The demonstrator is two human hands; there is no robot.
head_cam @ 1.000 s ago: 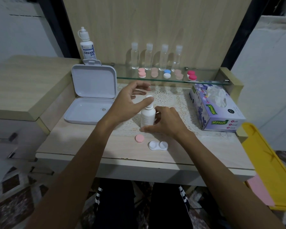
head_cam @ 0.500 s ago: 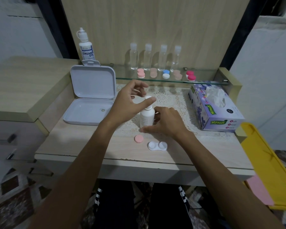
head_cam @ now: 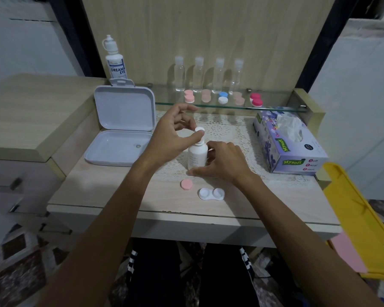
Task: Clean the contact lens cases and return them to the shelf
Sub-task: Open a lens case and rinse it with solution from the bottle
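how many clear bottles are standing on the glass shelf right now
4, in one row at the back of the glass shelf: first clear bottle, second, third, fourth, counted left to right. None looks hidden.

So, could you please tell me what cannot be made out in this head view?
- Small white bottle: label print too small to read; right hand covers its right side.
- Bottle cap: left hand pinches it; whether it is off or still threaded is unclear.
- Open white lens case: wells too small to show any liquid.
- Yellow object: cut off by the right edge.
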